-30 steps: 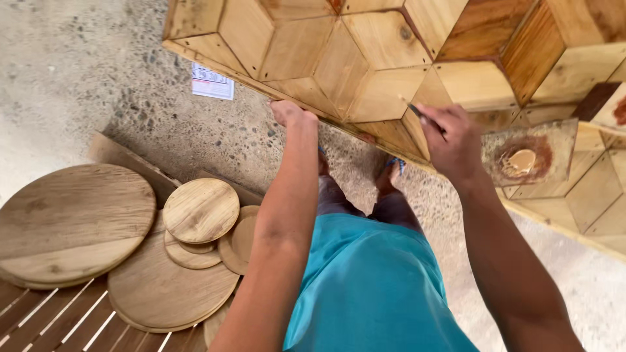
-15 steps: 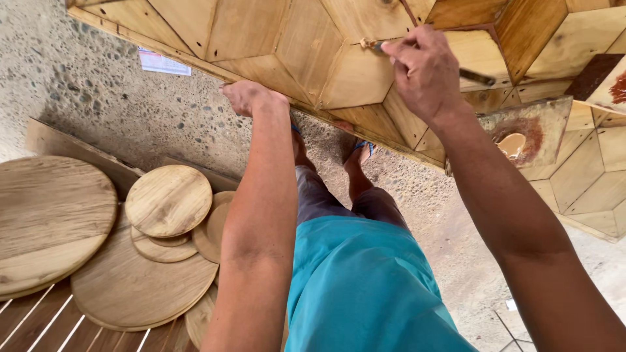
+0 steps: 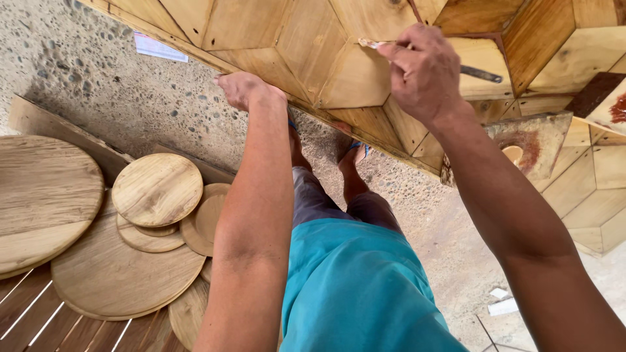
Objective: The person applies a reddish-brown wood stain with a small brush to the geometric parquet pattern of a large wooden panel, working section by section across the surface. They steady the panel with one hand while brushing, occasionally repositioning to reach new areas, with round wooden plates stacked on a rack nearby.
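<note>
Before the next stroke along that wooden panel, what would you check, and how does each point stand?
1. Right hand grips the thin tool: ok.
2. Tool tip on the patterned wooden panel, near a seam: ok, though whether it lies exactly in the seam, cannot tell.
3. Left hand braces the panel's lower edge: ok.
4. Left hand away from the tool tip: ok.
5. Feet in sandals close under the panel's edge: not ok if the panel slips.
6. Stacked round wooden discs lie apart from the legs: ok.
</note>
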A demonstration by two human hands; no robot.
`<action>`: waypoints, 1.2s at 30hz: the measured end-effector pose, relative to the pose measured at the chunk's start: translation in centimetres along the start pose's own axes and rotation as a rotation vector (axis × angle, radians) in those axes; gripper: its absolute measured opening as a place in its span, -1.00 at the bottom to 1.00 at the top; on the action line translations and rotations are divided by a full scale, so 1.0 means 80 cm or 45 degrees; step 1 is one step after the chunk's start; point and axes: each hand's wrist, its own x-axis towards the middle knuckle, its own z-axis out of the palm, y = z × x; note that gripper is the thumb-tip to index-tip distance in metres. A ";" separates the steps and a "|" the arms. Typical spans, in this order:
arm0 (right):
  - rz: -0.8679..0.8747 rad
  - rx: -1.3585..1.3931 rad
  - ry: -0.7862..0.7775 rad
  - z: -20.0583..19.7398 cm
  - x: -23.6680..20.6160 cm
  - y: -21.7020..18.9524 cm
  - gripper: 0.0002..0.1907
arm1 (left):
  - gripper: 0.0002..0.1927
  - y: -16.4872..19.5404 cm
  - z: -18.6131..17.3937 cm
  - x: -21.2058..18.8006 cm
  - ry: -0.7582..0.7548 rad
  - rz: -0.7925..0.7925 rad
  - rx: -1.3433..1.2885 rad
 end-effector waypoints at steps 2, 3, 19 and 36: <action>-0.019 -0.032 -0.011 0.002 0.001 0.002 -0.82 | -0.46 0.000 0.000 -0.001 0.008 0.238 0.838; -0.051 -0.072 0.005 0.003 0.003 0.002 -0.83 | -0.47 0.002 -0.002 -0.003 0.020 0.363 1.251; -0.029 0.014 0.008 -0.004 -0.002 0.018 -0.72 | -0.39 0.010 0.006 -0.010 -0.060 0.610 3.282; -0.042 -0.064 -0.001 -0.014 -0.016 0.056 -0.78 | -0.46 0.011 0.000 -0.019 0.038 0.042 -0.199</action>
